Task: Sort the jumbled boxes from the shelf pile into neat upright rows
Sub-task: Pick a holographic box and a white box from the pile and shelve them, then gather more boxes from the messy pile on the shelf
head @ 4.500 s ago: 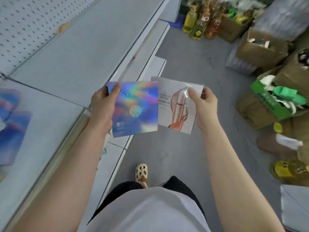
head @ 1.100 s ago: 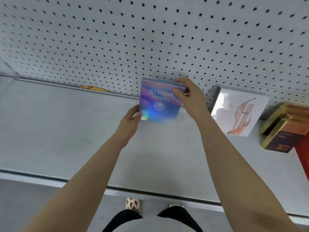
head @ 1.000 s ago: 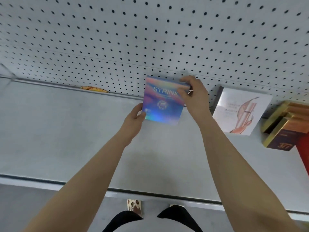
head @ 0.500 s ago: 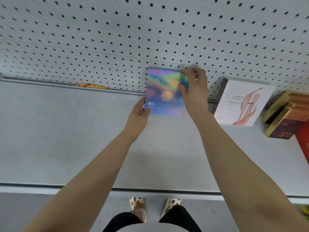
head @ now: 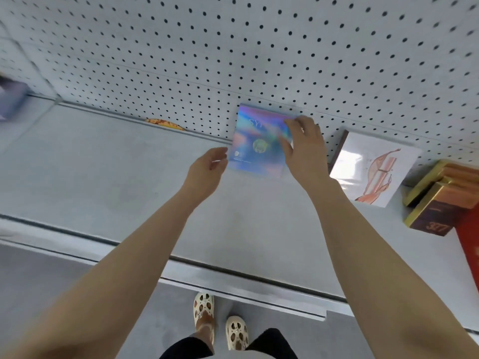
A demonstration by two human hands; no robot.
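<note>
head view. iridescent box (head: pixel 259 143) stands upright on the grey shelf (head: pixel 103 182), its back against the pegboard wall (head: pixel 233 47). right hand (head: pixel 305 149) lies over the box's right edge, fingers spread across the top right corner and front face, touching; whether it grips or only steadies, cannot tell. left hand (head: pixel 207 169) sits just off the box's lower left corner, fingers loosely curled, fingertips (head: pixel 221 154) near the edge with a thin gap showing; it holds nothing.

right of the right hand, just beside the iridescent box, a white box (head: pixel 373 169) with a pinkish drawing leans upright against the pegboard. further right, gold-edged dark boxes (head: pixel 435 203) lie tilted, with a red box (head: pixel 470 244) at the frame edge. left of the left hand, well apart, an orange scrap (head: pixel 166 124) lies in the seam between shelf and wall. below both arms, cream shoes (head: pixel 220 320) on the floor.
</note>
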